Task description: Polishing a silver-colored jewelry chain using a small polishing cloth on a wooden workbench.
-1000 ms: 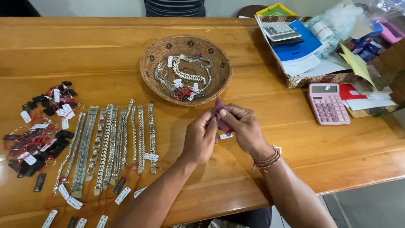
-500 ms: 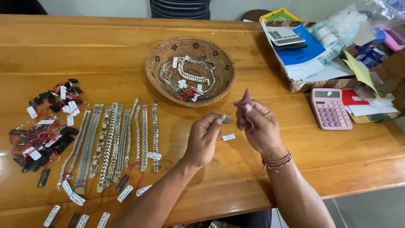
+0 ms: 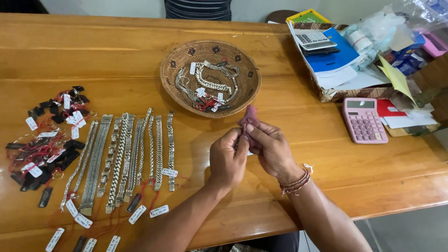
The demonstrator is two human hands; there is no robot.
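Your left hand (image 3: 227, 158) and right hand (image 3: 270, 148) meet at the fingertips, both curled in a pinch, forearms angling in from below, wrists bent slightly.

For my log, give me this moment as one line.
left hand: pinching small item, unclear | right hand: holding purple cloth | bracelets: in row on table | basket: holds chains

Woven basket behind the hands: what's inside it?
The woven basket holds a tangle of silver chains with small white tags and red string. Whatever lies beneath the heap, and the basket's floor there, is covered.
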